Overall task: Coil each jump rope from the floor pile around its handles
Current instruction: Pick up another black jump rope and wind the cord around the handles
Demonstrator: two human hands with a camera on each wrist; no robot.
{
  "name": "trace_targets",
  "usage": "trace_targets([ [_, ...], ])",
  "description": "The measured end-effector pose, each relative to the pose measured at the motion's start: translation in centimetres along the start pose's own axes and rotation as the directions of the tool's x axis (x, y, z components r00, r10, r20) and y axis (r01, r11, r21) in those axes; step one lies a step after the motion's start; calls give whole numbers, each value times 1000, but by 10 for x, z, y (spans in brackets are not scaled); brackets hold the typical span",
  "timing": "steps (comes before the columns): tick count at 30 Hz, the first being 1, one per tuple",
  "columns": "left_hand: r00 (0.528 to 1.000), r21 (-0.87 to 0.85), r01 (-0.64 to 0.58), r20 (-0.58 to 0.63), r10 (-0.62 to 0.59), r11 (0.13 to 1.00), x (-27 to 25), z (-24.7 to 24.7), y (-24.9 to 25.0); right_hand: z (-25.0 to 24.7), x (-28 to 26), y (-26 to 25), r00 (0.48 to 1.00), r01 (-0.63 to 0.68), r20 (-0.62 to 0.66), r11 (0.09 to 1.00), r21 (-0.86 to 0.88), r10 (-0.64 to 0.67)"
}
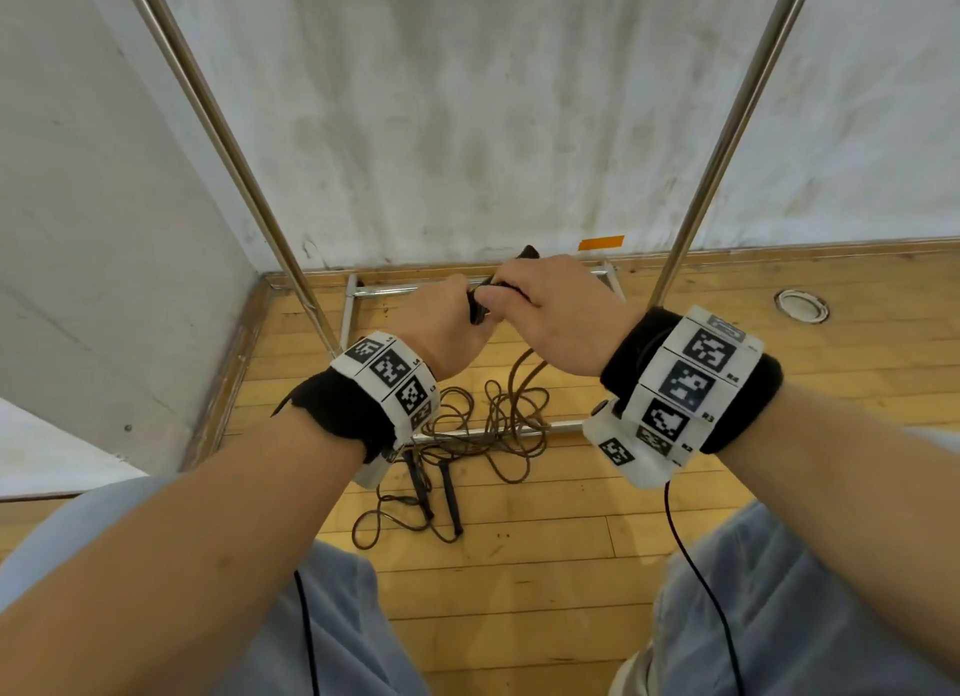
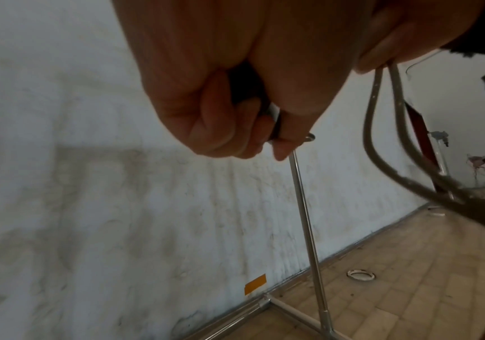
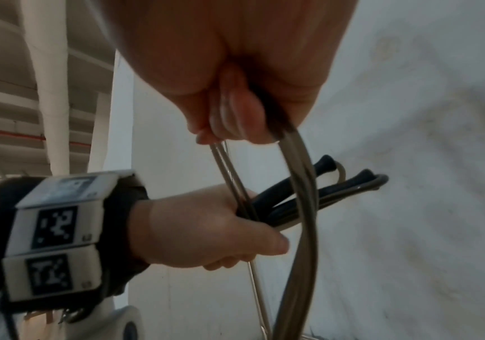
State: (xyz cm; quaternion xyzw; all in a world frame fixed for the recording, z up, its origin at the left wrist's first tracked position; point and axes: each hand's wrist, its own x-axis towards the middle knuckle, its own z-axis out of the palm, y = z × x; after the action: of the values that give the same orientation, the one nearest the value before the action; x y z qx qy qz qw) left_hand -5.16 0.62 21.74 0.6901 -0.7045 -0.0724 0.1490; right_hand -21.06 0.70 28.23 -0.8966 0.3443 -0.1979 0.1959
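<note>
The left hand (image 3: 206,232) is clenched around a pair of slim black jump-rope handles (image 3: 320,186) held side by side, while the right hand (image 1: 545,316) pinches a doubled strand of the thin brown cord (image 3: 302,184), touching the handles. Below, the cord trails down to the tangled brown rope pile (image 1: 498,425) on the wooden plank floor (image 1: 727,383), beside two more black handles (image 1: 436,487). The likeliest trouble is snagging: the trailing cord may catch in that tangle or on the steel rack bar (image 1: 566,427), tugging the wraps loose or dragging other ropes up.
</note>
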Motion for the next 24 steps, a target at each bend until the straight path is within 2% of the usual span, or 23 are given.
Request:
trace_targets([
  [4,994,-8,109,-9,-109,994,-3,-4,-2,-5,-2,3,1000,-21,-22,1000,-18,21],
  [9,994,89,109,10,-110,990,-9,-5,2,-15,1,14,989,-123,-92,991,-45,119],
  [13,991,123,66,109,-80,990,-15,-9,5,-22,7,31,984,-170,-54,985,1,170],
  [16,987,20,-93,134,90,995,-22,-13,10,-25,12,44,972,-214,-102,977,-2,212],
  [18,979,-74,-161,112,169,984,-26,-20,15,-27,15,54,955,-265,-114,961,78,273],
  [21,977,-215,-190,51,205,958,-28,-34,22,-29,18,63,934,-344,-18,910,230,358],
  [24,986,-362,-163,-29,164,918,-28,-46,27,-26,19,65,919,-384,86,824,417,385],
])
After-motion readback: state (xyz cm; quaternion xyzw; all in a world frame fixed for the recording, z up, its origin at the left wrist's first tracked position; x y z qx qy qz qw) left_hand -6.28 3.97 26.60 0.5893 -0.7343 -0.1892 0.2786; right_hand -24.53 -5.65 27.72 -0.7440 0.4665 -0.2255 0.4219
